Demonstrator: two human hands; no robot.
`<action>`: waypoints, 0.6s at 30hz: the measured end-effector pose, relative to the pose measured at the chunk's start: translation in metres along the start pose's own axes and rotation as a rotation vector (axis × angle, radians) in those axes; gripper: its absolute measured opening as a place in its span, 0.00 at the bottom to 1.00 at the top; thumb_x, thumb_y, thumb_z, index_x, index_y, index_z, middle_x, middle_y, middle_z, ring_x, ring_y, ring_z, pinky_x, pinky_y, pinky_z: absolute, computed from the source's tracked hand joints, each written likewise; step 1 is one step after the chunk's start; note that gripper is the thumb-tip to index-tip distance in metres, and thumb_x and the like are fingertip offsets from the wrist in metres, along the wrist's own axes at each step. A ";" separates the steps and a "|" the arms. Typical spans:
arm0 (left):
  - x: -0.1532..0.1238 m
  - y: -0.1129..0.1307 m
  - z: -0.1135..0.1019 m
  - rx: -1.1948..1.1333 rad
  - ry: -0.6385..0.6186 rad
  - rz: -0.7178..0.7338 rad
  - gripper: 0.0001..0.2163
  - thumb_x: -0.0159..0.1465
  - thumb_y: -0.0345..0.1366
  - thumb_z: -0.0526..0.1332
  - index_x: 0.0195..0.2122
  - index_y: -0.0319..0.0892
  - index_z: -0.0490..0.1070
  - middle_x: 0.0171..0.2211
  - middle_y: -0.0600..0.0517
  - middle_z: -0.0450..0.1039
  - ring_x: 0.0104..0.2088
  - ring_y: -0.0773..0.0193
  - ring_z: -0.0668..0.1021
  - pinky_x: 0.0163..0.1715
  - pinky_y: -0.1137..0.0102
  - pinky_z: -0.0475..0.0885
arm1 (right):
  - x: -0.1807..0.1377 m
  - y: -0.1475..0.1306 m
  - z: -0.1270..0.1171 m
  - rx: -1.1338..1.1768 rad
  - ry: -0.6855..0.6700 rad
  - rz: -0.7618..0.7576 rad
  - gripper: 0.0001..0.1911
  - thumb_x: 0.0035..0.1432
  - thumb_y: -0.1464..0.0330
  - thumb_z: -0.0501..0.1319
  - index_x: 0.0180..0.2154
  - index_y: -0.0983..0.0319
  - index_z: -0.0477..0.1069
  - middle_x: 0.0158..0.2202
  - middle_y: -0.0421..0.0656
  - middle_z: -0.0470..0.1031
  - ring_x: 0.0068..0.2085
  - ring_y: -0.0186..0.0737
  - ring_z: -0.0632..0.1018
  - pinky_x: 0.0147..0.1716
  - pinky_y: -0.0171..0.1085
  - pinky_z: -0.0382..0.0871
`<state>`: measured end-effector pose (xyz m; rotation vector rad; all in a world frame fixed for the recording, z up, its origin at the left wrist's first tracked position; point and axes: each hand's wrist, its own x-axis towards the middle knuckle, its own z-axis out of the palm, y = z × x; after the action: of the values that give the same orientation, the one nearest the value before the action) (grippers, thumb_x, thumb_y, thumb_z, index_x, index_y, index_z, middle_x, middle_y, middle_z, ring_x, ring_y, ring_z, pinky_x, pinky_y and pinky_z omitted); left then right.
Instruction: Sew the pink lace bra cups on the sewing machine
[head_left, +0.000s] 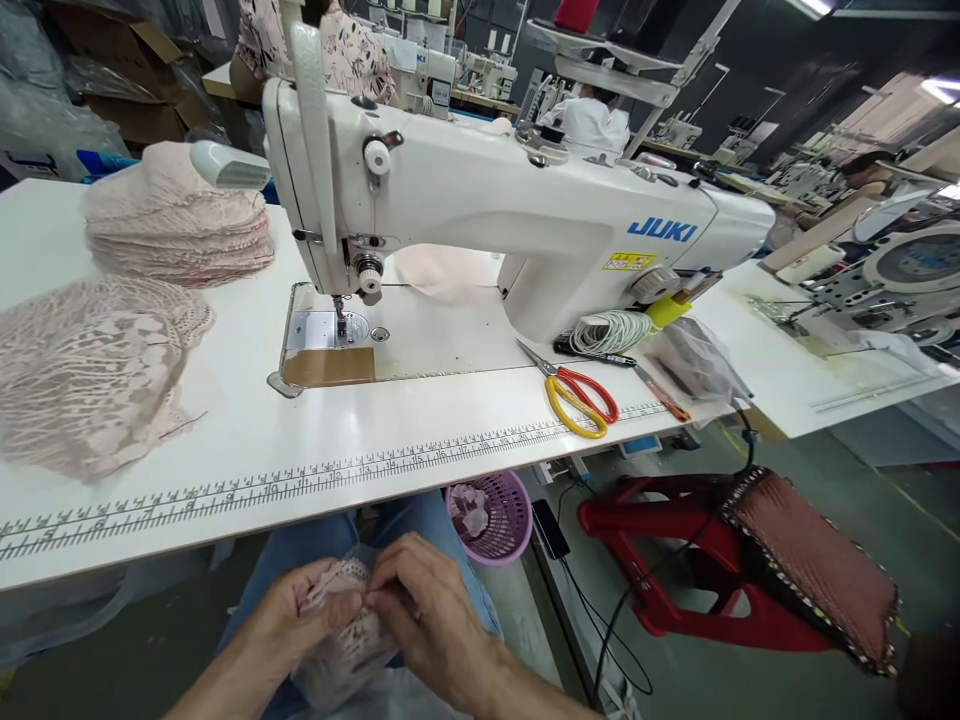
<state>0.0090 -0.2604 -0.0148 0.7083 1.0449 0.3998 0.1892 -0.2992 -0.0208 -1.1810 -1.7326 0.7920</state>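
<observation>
Over my lap, below the table edge, my left hand (319,610) is closed on a pale pink lace piece (349,640), its thumb lying across the top. My right hand (435,615) pinches at the same lace from the right, fingertips meeting close to my left thumb. Whether the right fingers grip the lace itself or a thread on it is too small to make out. Part of the lace is hidden behind both hands. On the table above, a loose lace piece (97,370) lies at the left, in front of a stack of pink lace pieces (180,220).
A white sewing machine (465,190) stands on the table (435,410). Scissors (577,395), a coil of cord (611,332) and a pen lie at its right. Below are a purple basket (510,520) with scraps and a red stool (690,570). Other people sit farther back.
</observation>
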 end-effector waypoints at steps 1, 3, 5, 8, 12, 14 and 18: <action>0.001 -0.001 0.000 0.011 -0.003 -0.006 0.21 0.50 0.53 0.72 0.30 0.39 0.73 0.28 0.53 0.69 0.30 0.63 0.70 0.31 0.72 0.67 | -0.001 0.000 -0.001 0.013 -0.006 0.021 0.04 0.67 0.68 0.56 0.39 0.62 0.68 0.35 0.43 0.72 0.36 0.37 0.72 0.35 0.34 0.68; 0.001 -0.003 0.001 0.050 -0.005 0.010 0.21 0.51 0.53 0.72 0.29 0.39 0.72 0.27 0.54 0.67 0.29 0.65 0.68 0.30 0.73 0.66 | -0.002 0.001 -0.003 0.008 -0.034 0.034 0.05 0.66 0.67 0.57 0.40 0.62 0.68 0.37 0.44 0.72 0.36 0.37 0.73 0.35 0.34 0.68; 0.001 -0.004 0.001 0.085 0.017 0.046 0.21 0.51 0.53 0.72 0.27 0.39 0.71 0.25 0.56 0.63 0.27 0.67 0.66 0.27 0.75 0.63 | -0.003 0.002 -0.004 0.006 -0.058 0.016 0.04 0.66 0.68 0.57 0.40 0.62 0.69 0.37 0.45 0.72 0.37 0.37 0.73 0.36 0.34 0.68; 0.001 -0.004 0.000 0.046 0.061 0.051 0.19 0.51 0.51 0.72 0.28 0.40 0.73 0.24 0.57 0.65 0.26 0.67 0.67 0.26 0.76 0.64 | -0.001 0.002 -0.004 0.088 -0.006 0.028 0.06 0.67 0.70 0.54 0.37 0.62 0.68 0.35 0.44 0.72 0.36 0.36 0.73 0.36 0.34 0.67; 0.000 -0.003 -0.002 0.000 0.118 -0.034 0.20 0.47 0.48 0.74 0.37 0.41 0.77 0.33 0.50 0.76 0.35 0.57 0.76 0.35 0.69 0.70 | 0.004 0.006 -0.002 0.338 0.026 0.109 0.11 0.68 0.64 0.53 0.34 0.61 0.66 0.32 0.43 0.72 0.33 0.36 0.73 0.34 0.34 0.67; 0.000 -0.002 -0.002 0.013 0.150 -0.049 0.21 0.46 0.48 0.75 0.37 0.41 0.77 0.35 0.49 0.77 0.36 0.55 0.77 0.36 0.69 0.71 | 0.005 0.008 -0.002 0.372 -0.019 0.093 0.14 0.69 0.61 0.51 0.33 0.61 0.64 0.30 0.43 0.72 0.32 0.35 0.73 0.33 0.33 0.68; 0.002 0.003 0.001 0.070 0.093 -0.031 0.17 0.48 0.49 0.74 0.30 0.42 0.75 0.28 0.54 0.73 0.30 0.61 0.73 0.30 0.73 0.68 | 0.003 0.017 -0.006 0.050 -0.121 -0.066 0.13 0.69 0.68 0.46 0.33 0.61 0.64 0.28 0.41 0.72 0.30 0.34 0.73 0.30 0.30 0.67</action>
<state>0.0103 -0.2574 -0.0133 0.7404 1.1614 0.3735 0.2009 -0.2902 -0.0323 -1.0555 -1.8297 0.8773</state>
